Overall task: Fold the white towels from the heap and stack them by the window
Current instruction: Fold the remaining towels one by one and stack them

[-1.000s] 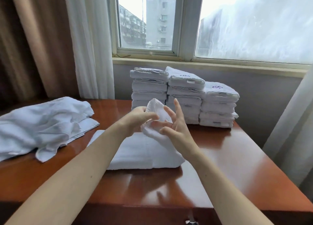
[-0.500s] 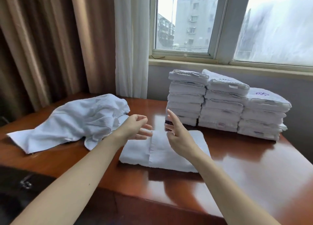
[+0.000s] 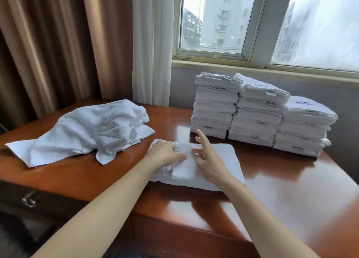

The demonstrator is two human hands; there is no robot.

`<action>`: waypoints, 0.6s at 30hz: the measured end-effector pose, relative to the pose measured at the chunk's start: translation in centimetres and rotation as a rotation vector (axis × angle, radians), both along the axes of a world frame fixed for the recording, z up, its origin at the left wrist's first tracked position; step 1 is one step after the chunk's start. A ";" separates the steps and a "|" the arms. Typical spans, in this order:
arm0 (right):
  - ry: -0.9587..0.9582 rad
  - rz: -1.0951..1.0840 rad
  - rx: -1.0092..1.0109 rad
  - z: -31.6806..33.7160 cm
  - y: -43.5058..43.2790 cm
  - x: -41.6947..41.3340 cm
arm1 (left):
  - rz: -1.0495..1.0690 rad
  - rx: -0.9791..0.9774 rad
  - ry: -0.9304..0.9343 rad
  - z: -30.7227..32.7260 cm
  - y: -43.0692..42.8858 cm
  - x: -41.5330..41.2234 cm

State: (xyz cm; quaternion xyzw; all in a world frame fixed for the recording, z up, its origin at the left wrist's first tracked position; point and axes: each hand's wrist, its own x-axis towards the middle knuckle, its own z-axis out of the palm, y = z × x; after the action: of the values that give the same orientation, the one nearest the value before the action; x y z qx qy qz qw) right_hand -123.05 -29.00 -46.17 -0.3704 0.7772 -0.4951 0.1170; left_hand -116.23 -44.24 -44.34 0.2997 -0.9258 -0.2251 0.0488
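A folded white towel [image 3: 223, 160] lies flat on the wooden table [image 3: 291, 180] in front of me. My left hand [image 3: 165, 154] rests palm down on the towel's left half, fingers straight. My right hand [image 3: 206, 156] is over the towel's middle, its lower fingers touching the cloth and its index finger raised. A crumpled heap of white towels [image 3: 87, 129] lies to the left. Three stacks of folded towels [image 3: 258, 112] stand under the window [image 3: 213, 19].
Brown and white curtains [image 3: 97, 44] hang behind the heap at the left. A drawer handle [image 3: 29, 200] shows below the table's front left edge. The table's right part and near edge show bare glossy wood.
A second ago both hands held a raised flap of the towel; it now lies folded flat and both hands have come down onto it. The view has swung left.
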 end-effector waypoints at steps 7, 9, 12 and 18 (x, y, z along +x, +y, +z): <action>0.146 -0.087 0.003 0.9 0.8 -0.2 | -0.053 0.434 0.357 1.3 0.2 -0.5; 0.287 -0.161 0.054 1.6 0.9 -0.3 | -0.020 0.492 0.450 2.7 -0.8 -0.4; 0.477 -0.216 0.132 2.3 0.4 -0.2 | 0.017 0.419 0.494 3.9 -3.2 0.5; 0.505 -0.118 0.555 0.9 -0.9 -0.4 | 0.118 0.245 0.342 0.7 -6.0 2.2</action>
State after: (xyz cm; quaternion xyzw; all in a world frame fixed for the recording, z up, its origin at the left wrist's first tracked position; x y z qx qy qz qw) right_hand -123.47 -29.94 -45.25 -0.3897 0.9060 -0.1646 -0.0111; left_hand -114.00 -50.25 -43.67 0.3146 -0.8507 -0.3800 0.1813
